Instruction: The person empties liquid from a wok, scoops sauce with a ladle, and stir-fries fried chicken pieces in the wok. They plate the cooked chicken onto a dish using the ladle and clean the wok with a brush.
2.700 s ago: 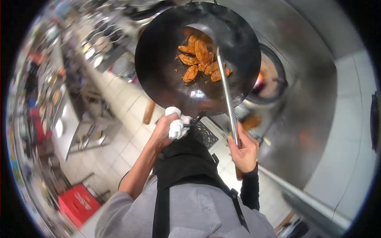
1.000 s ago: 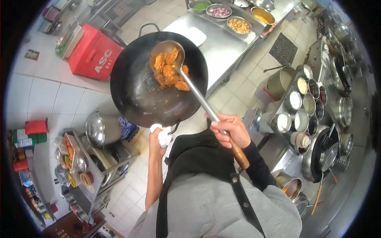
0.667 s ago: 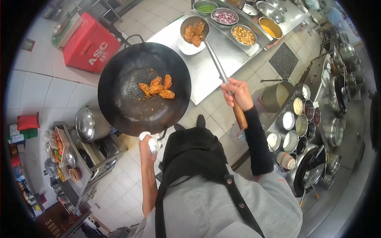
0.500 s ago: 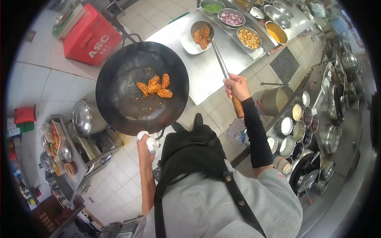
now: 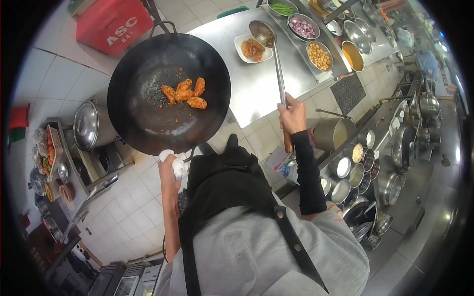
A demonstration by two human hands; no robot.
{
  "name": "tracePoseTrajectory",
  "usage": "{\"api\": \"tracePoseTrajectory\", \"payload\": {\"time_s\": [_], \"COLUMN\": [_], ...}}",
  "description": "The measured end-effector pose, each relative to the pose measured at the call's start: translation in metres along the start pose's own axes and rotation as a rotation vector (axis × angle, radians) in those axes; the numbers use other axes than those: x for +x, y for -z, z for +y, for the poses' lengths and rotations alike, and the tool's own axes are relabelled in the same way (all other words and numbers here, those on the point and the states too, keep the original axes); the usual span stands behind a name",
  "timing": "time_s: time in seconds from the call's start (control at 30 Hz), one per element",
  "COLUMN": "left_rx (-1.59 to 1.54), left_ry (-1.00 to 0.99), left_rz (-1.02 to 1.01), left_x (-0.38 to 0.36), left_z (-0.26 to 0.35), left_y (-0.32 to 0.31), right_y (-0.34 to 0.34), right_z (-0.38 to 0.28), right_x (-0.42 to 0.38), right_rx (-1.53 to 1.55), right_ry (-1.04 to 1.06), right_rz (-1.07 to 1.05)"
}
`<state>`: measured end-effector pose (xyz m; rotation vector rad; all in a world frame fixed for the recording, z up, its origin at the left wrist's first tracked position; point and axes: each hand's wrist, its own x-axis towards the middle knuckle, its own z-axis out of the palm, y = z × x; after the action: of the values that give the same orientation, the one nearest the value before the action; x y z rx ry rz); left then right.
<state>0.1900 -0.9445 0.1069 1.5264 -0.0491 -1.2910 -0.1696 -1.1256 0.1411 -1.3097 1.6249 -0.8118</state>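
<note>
My left hand (image 5: pixel 169 175) grips the near handle of a large black wok (image 5: pixel 136 118) through a white cloth (image 5: pixel 179 168). Several browned, coated chicken pieces (image 5: pixel 183 92) lie in the wok, with dark bits scattered around them. In my right hand (image 5: pixel 294 117) is the wooden grip of a long metal ladle (image 5: pixel 280 69). The ladle's bowl tilts over the far right side of a small white bowl (image 5: pixel 238 48) on the steel table. Similar chicken pieces (image 5: pixel 253 50) rest in that white bowl.
Beyond the white bowl on the steel table (image 5: pixel 256 101) stand bowls of chopped onion (image 5: pixel 302 28), brown chunks (image 5: pixel 319 55) and green beans (image 5: pixel 282 7). A red box (image 5: pixel 116 24) sits behind the wok. Seasoning containers (image 5: pixel 340 167) line the right; a lidded pot (image 5: pixel 87 126) is left.
The ladle held chicken pieces over the white bowl; now they lie in the bowl and the ladle looks emptied, tilted at its far right side. My left hand keeps hold of the wok.
</note>
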Motion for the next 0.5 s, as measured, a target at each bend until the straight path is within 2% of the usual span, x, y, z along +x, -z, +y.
{"api": "tracePoseTrajectory", "payload": {"time_s": [0.13, 0.23, 0.5], "left_rx": [0.023, 0.034, 0.052], "left_ry": [-0.005, -0.002, -0.007], "left_rz": [-0.039, -0.041, -0.055], "left_x": [0.017, 0.021, 0.037], "left_z": [-0.007, -0.007, -0.012], "left_y": [0.014, 0.016, 0.024], "right_y": [-0.004, -0.001, 0.011], "right_z": [-0.017, -0.015, -0.022], "right_x": [-0.014, -0.014, -0.021], "right_rx": [0.073, 0.243, 0.747], "right_ry": [-0.016, -0.082, -0.243], "right_rz": [0.008, -0.050, -0.030]}}
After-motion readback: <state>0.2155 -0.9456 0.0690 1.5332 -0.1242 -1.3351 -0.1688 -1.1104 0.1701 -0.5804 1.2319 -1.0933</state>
